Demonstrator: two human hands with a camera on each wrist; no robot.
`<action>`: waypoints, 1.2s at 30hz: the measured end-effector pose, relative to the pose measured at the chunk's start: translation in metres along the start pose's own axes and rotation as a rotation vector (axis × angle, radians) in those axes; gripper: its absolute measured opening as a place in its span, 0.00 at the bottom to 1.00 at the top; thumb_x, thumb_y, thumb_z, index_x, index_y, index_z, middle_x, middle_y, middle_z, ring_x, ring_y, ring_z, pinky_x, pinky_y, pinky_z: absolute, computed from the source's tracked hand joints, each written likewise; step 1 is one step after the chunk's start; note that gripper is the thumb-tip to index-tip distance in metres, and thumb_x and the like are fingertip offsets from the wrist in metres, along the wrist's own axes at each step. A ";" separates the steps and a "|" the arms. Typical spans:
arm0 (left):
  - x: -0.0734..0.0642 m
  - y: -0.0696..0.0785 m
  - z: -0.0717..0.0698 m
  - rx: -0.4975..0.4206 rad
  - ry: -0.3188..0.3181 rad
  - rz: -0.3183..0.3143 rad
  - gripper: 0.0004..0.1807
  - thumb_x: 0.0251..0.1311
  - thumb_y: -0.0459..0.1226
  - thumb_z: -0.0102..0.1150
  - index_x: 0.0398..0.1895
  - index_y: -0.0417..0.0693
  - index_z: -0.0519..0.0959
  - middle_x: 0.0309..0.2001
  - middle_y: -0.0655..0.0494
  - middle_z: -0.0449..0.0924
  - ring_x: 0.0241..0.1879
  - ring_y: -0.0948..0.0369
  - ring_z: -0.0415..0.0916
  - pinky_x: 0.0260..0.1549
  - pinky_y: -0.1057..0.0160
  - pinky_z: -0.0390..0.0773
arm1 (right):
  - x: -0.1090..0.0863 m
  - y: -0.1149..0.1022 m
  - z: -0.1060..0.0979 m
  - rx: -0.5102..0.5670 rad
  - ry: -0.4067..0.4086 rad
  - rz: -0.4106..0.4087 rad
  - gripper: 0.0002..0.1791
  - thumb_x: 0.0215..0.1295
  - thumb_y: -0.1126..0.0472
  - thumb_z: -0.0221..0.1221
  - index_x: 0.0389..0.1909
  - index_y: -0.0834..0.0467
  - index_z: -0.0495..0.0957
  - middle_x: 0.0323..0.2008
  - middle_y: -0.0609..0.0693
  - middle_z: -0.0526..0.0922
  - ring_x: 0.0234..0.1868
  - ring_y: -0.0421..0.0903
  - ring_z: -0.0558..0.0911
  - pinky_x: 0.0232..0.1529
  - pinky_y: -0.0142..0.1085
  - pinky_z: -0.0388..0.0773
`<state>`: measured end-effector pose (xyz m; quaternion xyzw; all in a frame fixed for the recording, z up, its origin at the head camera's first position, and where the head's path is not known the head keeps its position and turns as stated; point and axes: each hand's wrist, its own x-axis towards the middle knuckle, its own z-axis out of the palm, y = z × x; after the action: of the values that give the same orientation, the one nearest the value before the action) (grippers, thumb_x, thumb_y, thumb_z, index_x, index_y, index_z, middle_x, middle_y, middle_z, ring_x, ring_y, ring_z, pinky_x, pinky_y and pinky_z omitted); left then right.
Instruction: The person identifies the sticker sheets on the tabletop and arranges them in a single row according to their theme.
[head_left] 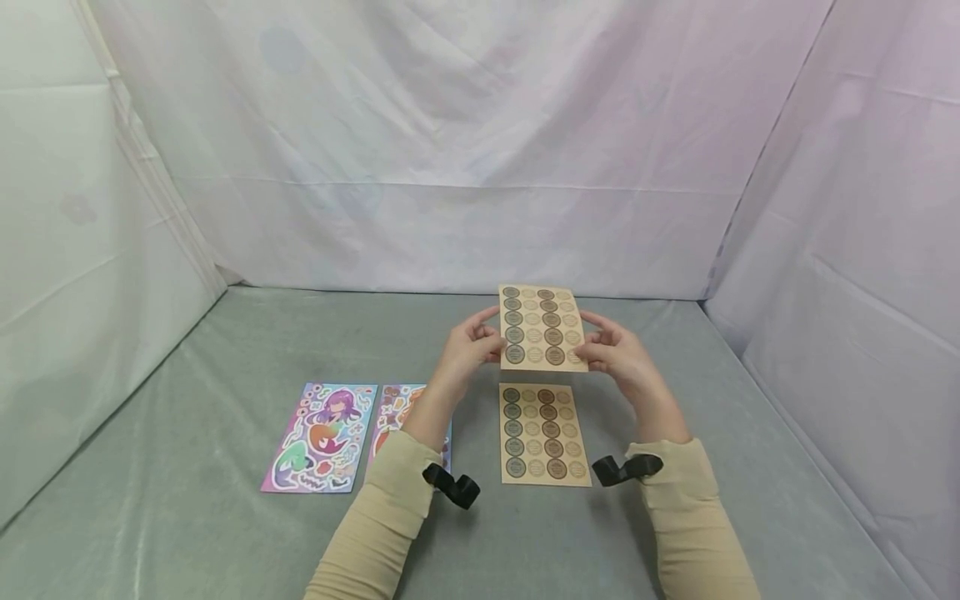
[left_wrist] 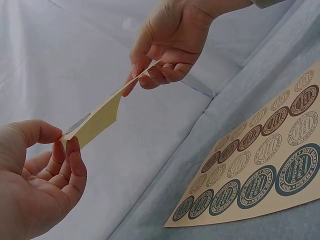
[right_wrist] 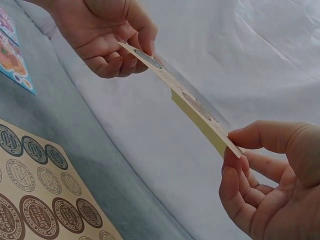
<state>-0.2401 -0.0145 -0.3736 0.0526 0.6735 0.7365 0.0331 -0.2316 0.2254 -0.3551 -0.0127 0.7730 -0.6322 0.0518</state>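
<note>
Both hands hold up one tan sticker sheet [head_left: 542, 327] printed with rows of round labels, raised above the table. My left hand [head_left: 468, 348] pinches its left edge between thumb and fingers, while the right hand [head_left: 618, 354] pinches the opposite edge. In the left wrist view the raised sheet [left_wrist: 102, 117] appears nearly edge-on, its yellowish underside showing. Below it, a matching tan sheet [head_left: 543, 435] lies flat on the table, with dark green, brown and pale round labels.
To the left lies a colourful mermaid sticker sheet [head_left: 322, 439]. A second colourful sheet [head_left: 393, 408] beside it is partly hidden by the left forearm. The grey table [head_left: 187, 458] is bordered by white cloth walls [head_left: 465, 150].
</note>
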 end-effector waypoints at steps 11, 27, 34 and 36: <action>-0.002 0.004 0.006 -0.030 -0.042 0.021 0.34 0.54 0.24 0.57 0.67 0.47 0.67 0.31 0.53 0.78 0.29 0.59 0.77 0.36 0.60 0.81 | -0.003 -0.005 -0.006 0.002 0.047 0.017 0.35 0.64 0.66 0.59 0.72 0.56 0.59 0.38 0.52 0.81 0.28 0.41 0.78 0.30 0.32 0.78; -0.007 0.001 0.017 -0.015 -0.080 0.019 0.36 0.53 0.24 0.57 0.69 0.45 0.64 0.27 0.55 0.77 0.26 0.60 0.76 0.32 0.62 0.81 | -0.008 0.001 -0.012 -0.005 0.087 0.030 0.36 0.61 0.68 0.57 0.71 0.57 0.59 0.30 0.48 0.80 0.25 0.39 0.75 0.26 0.30 0.74; -0.008 0.000 0.021 0.000 -0.111 0.022 0.37 0.53 0.24 0.58 0.70 0.44 0.63 0.27 0.55 0.77 0.26 0.60 0.77 0.34 0.61 0.81 | -0.010 0.007 -0.017 0.017 0.086 0.012 0.37 0.60 0.70 0.57 0.71 0.59 0.59 0.29 0.47 0.79 0.25 0.38 0.76 0.27 0.30 0.75; -0.009 0.000 0.022 0.016 -0.117 0.020 0.38 0.53 0.24 0.59 0.70 0.45 0.62 0.28 0.54 0.77 0.26 0.60 0.77 0.34 0.61 0.81 | -0.012 0.008 -0.019 0.008 0.086 0.011 0.37 0.60 0.70 0.57 0.71 0.59 0.59 0.29 0.48 0.80 0.26 0.39 0.77 0.27 0.30 0.75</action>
<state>-0.2288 0.0066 -0.3723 0.1028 0.6759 0.7270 0.0647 -0.2209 0.2467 -0.3587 0.0189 0.7721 -0.6349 0.0221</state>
